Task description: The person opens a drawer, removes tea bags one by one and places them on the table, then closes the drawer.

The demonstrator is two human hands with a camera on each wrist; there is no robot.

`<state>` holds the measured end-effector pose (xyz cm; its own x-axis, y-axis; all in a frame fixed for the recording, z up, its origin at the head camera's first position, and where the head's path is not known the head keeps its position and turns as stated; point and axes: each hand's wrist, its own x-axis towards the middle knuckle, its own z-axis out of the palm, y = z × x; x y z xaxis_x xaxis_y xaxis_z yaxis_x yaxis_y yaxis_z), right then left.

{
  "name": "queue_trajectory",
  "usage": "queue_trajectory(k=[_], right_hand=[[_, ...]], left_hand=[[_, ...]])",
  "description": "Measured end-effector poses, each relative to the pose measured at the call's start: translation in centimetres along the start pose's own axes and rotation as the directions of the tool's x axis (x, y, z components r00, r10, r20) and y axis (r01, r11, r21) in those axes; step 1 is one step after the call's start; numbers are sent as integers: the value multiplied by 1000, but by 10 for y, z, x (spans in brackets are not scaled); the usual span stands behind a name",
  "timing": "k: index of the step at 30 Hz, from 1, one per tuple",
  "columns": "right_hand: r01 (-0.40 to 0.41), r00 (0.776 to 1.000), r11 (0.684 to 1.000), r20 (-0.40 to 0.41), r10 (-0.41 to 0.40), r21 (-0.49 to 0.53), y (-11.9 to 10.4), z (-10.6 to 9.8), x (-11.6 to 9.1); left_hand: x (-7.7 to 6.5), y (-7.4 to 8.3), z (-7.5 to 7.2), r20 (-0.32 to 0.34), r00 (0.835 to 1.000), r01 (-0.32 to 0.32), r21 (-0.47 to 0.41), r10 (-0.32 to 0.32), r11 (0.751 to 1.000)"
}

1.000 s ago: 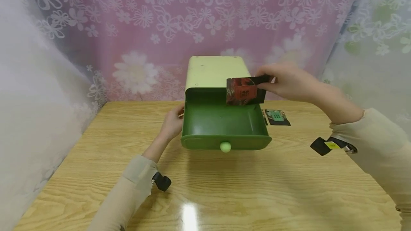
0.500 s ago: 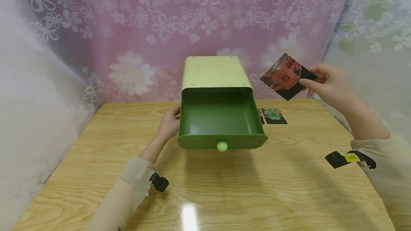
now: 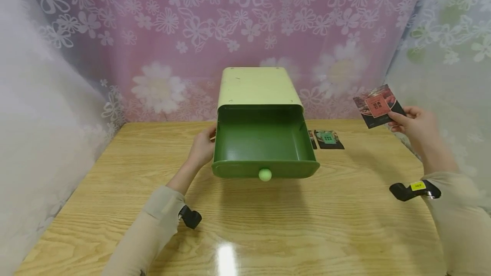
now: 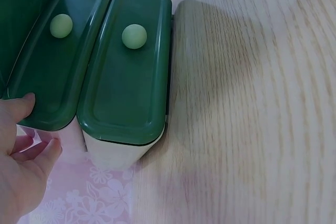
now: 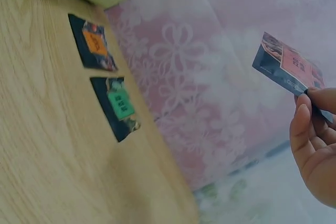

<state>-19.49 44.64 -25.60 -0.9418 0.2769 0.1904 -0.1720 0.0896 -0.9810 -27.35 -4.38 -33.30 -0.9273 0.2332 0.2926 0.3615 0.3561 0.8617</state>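
My right hand (image 3: 420,131) pinches a flat black sachet with a red label (image 3: 376,107) between thumb and fingers, raised above the table at the right. At the centre stands a small drawer cabinet (image 3: 257,84) with a pale yellow-green shell. Its green top drawer (image 3: 238,169) is pulled out and holds nothing. My left hand (image 3: 202,149) grips the cabinet's left side. In the left wrist view the thumb (image 4: 26,106) lies on the front of a closed drawer (image 4: 47,77), fingers bent against the side wall. Another closed drawer (image 4: 126,82) sits below it.
Beside the cabinet's right side, a sachet with a green label (image 5: 119,106) and one with an orange label (image 5: 93,45) lie on the wooden table (image 3: 345,225). The cabinet partly hides the orange one in the head view. A flowered pink curtain (image 3: 230,24) hangs behind.
My right hand has carried the red-labelled sachet from over the drawer's right edge out to the right, turning it so its label faces up. My left hand stays on the cabinet.
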Motion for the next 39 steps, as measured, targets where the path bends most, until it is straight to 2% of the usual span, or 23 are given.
queue_trajectory(k=[3, 8, 10, 11, 13, 14, 20, 23, 27, 32, 36, 38, 39], right_hand=[[-67, 996, 998, -59, 68, 21, 28, -19, 18], [-169, 970, 976, -156, 189, 135, 110, -69, 79], [-190, 961, 969, -174, 217, 158, 139, -83, 95], [-216, 953, 964, -184, 243, 155, 145, -84, 97], [-262, 943, 953, -171, 286, 149, 150, -82, 93], [-270, 936, 951, -191, 296, 147, 151, -77, 89], [-372, 885, 917, -243, 398, 147, 112, -33, 45], [-455, 848, 878, -226, 479, 152, 106, -23, 32], [-535, 808, 830, -193, 557, 157, 115, -19, 29], [-567, 794, 809, -158, 587, 153, 128, -16, 34], [-583, 790, 807, -168, 590, 94, 133, -16, 36], [-579, 800, 815, -172, 575, 35, 134, -16, 37], [-570, 810, 821, -185, 556, -27, 134, -16, 37]], left_hand=[[0, 0, 0, 7, 1000, 4, -2, -4, 1000], [1, -1, -1, 6, 1000, -6, 10, 6, 1000], [1, -1, -1, 7, 1000, -10, 10, 10, 1000], [1, -1, -1, 10, 1000, -10, 6, 10, 1000], [1, -2, -1, 7, 1000, -11, 2, 11, 1000], [1, -2, -1, 9, 1000, -12, 2, 12, 1000], [2, 0, 1, 7, 1000, -16, 17, 16, 1000], [3, 1, 2, 14, 1000, -24, 3, 24, 1000], [1, -1, 2, 5, 999, -38, -20, 39, 999], [-1, -3, 2, -17, 998, -53, -13, 53, 999], [0, -4, 3, -11, 998, -54, -8, 54, 999], [0, -4, 3, -12, 999, -51, -6, 51, 999], [0, -4, 3, -13, 999, -50, -5, 50, 999]])
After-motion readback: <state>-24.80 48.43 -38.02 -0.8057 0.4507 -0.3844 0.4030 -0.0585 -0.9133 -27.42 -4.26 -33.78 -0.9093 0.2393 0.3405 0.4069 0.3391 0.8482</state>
